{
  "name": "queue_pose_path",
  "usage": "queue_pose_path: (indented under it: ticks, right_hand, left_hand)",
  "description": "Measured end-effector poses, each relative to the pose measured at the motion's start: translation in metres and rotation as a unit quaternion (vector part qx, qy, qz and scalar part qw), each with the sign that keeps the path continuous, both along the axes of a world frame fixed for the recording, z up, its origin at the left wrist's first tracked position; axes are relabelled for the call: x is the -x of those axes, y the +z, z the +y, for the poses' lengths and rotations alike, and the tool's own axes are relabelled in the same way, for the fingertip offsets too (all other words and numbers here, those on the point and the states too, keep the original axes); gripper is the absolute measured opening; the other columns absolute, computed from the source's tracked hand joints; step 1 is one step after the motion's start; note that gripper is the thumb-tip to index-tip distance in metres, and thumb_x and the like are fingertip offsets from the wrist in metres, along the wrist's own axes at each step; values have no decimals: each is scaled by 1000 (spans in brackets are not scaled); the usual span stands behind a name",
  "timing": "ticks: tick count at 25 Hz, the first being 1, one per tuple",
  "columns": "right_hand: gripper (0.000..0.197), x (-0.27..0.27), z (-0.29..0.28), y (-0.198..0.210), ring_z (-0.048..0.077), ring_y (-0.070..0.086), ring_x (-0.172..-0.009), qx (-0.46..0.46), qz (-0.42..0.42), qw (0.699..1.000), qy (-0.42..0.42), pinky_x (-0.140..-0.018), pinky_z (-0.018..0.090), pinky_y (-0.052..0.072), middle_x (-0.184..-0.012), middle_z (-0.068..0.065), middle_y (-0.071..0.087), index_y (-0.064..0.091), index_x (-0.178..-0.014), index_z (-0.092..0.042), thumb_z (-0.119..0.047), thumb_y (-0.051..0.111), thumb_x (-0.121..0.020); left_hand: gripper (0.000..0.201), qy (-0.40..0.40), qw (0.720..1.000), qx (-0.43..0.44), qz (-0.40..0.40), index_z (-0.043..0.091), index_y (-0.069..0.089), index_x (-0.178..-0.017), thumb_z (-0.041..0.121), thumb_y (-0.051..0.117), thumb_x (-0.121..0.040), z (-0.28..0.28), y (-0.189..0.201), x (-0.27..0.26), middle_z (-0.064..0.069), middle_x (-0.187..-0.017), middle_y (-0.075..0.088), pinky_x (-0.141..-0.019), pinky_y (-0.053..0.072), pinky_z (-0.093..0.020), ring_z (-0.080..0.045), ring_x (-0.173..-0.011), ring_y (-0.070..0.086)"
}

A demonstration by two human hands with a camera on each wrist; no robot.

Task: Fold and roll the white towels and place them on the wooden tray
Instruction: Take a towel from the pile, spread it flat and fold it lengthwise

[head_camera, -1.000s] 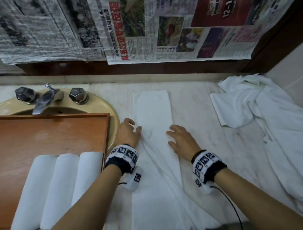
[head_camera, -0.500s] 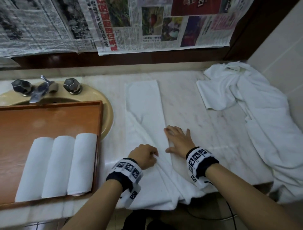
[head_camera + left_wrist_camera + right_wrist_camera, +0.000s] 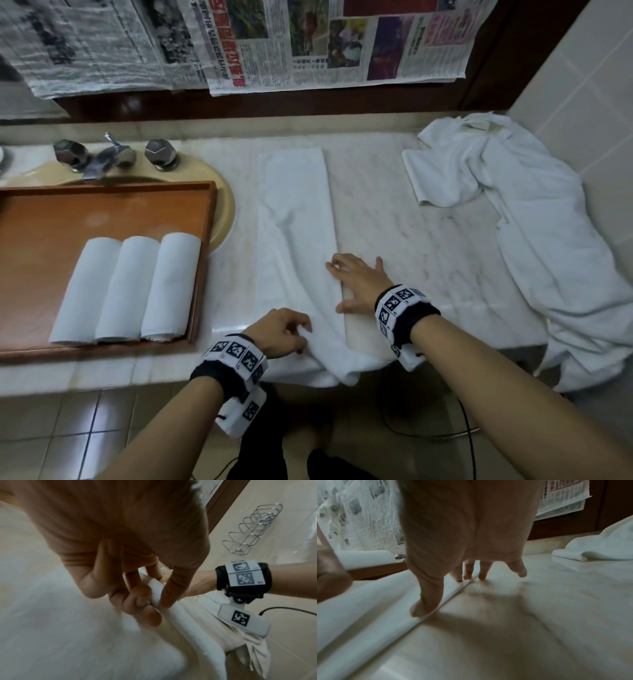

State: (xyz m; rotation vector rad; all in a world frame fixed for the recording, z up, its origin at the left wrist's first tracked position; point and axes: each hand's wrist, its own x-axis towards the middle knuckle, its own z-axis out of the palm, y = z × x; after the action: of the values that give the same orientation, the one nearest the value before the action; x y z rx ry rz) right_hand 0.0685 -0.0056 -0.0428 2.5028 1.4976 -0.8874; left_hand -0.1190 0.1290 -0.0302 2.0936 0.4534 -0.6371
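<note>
The fingers [image 3: 150, 591] of the left hand [image 3: 279, 330] pinch a fold of the white towel [image 3: 296, 219] near the bench's front edge, thumb against fingertips with cloth between them, while the right hand [image 3: 356, 282] lies flat with straight, spread fingers [image 3: 468, 573] pressing the towel's right edge onto the bench [image 3: 394, 219]. To do this fold well, I judge the right hand should hold that edge as an anchor while the left draws the loose layer across, so the long edges line up and the strip lies narrow and smooth before rolling; the near end spills over the front edge and bunches there, which could skew the roll. Left of it, the wooden tray [image 3: 113, 205] sits over the sink and carries three rolled towels [image 3: 126, 287] at its front. A heap of unfolded towels [image 3: 513, 212] fills the right back corner, well apart; nothing blocks the way.
</note>
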Motion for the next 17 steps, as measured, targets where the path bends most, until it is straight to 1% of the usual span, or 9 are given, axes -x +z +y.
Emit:
queue_pose_path:
  ticks: [2,4,6,7,9,11,12,14,17]
  right_hand:
    - [103,1,0,-3,9,-6,-147,9,6,1000,-8,-110,71,3,-160,-11,-5,5,-155,-29,-50,69,-78]
    - [106,4,0,-4,8,-5,-147,12,6,1000,-21,-110,71,6,-160,-11,-5,4,-155,-29,-49,72,-76]
    - [106,7,1,-3,8,-4,-147,12,8,999,-35,-111,69,9,-159,-12,-5,4,-155,-29,-46,73,-77]
    - [105,9,2,-1,8,-4,-147,14,12,999,-43,-111,69,10,-159,-12,-6,3,-155,-29,-45,73,-78]
    - [105,13,3,3,9,-4,-147,22,23,998,-52,-111,68,11,-159,-12,-7,2,-155,-28,-42,73,-79]
    - [105,14,5,8,9,-3,-147,26,23,998,-53,-111,68,12,-159,-12,-7,2,-155,-28,-40,74,-80]
    - [104,14,5,9,10,-3,-147,31,25,998,-54,-111,68,12,-159,-11,-7,2,-155,-27,-40,74,-80]
    - [104,15,7,11,10,-3,-147,36,27,998,-54,-111,68,13,-159,-10,-7,2,-155,-27,-40,73,-81]
    - [104,14,7,10,10,-1,-147,36,27,997,-56,-111,67,14,-159,-10,-6,3,-155,-28,-39,74,-80]
  left_hand:
    - [22,22,1000,12,8,22,69,-102,14,62,-83,2,0,11,2,-75,71,-52,42,-10,4,-48,53]
    - [20,17,998,56,-1,22,69,-101,16,61,-83,-11,4,10,2,-75,72,-55,49,-20,-7,-52,57]
    - [14,1,998,69,-11,19,71,-89,18,58,-83,-25,9,9,0,-75,72,-54,50,-23,-14,-52,59]
    - [13,4,998,62,-5,16,71,-83,20,58,-84,-26,12,11,-1,-73,71,-50,47,-22,-16,-52,59]
    - [28,43,998,43,23,10,72,-76,33,61,-89,-16,17,22,-1,-62,68,-42,41,-21,-14,-49,58]
    - [51,93,994,18,45,8,75,-75,55,59,-89,0,17,35,-4,-55,66,-42,45,-24,-15,-43,58]
    - [57,114,992,14,47,9,75,-75,61,56,-88,4,16,41,-7,-56,68,-44,49,-27,-19,-45,60]
    - [52,125,991,21,36,12,75,-72,60,60,-85,6,10,47,-10,-59,69,-45,52,-31,-25,-48,62]
    - [41,121,992,21,24,11,74,-64,49,74,-80,2,3,53,-9,-58,69,-47,52,-32,-21,-45,58]
